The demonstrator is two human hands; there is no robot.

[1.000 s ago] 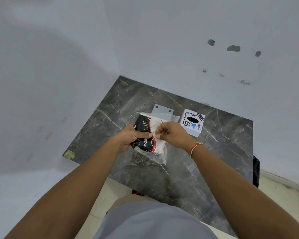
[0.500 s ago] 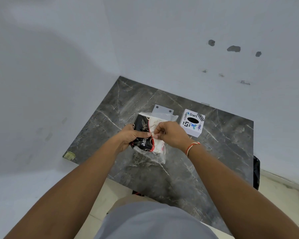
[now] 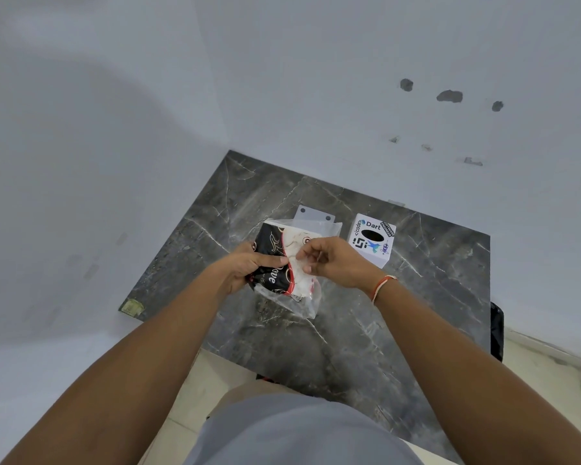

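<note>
A clear plastic packet [image 3: 291,290] with black, white and red printed contents is held just above the dark marble table [image 3: 366,330]. My left hand [image 3: 249,266] grips its left side, thumb laid across the black print. My right hand [image 3: 332,260] pinches the clear film at the packet's upper middle between thumb and fingertips. Behind the packet, a white flat bracket with two holes [image 3: 312,214] lies on the table, partly hidden.
A white box with stickers and a black oval opening [image 3: 371,239] stands right of the packet. White walls meet at a corner behind the table. A black object [image 3: 497,330] sits past the table's right edge. Light floor tiles show below the near edge.
My right hand has drawn slightly to the right with the pinched film, and its fingers have spread a little. The packet and my left hand stay almost where they were.
</note>
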